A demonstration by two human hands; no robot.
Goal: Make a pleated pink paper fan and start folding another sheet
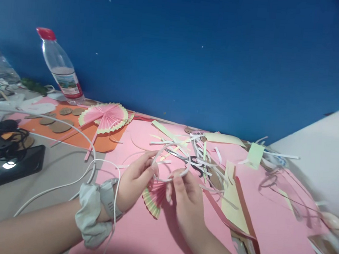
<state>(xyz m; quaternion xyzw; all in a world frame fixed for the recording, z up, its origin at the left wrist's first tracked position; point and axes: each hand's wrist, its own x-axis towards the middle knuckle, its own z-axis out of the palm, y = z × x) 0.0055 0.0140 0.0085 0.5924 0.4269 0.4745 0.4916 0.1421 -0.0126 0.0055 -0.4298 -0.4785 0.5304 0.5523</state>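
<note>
My left hand [136, 181] and my right hand [185, 196] meet over a pink sheet [159, 230]. Together they pinch a thin white paper strip bent into a ring [170, 161], the left on its left side, the right on its lower right. Just below the ring, between the hands, sits a small folded pink paper fan with a yellow-green edge [153, 197]. A grey scrunchie [89, 215] and a watch are on my left wrist. A white cable [62, 184] loops over that wrist.
A larger pink folded fan [106, 117] lies on an orange sheet [102, 142] with brown card discs [57, 126]. A red-capped bottle [62, 71] stands by the blue wall. Several paper strips and scissors [194, 161] lie behind the hands. A dark phone [12, 166] is at left.
</note>
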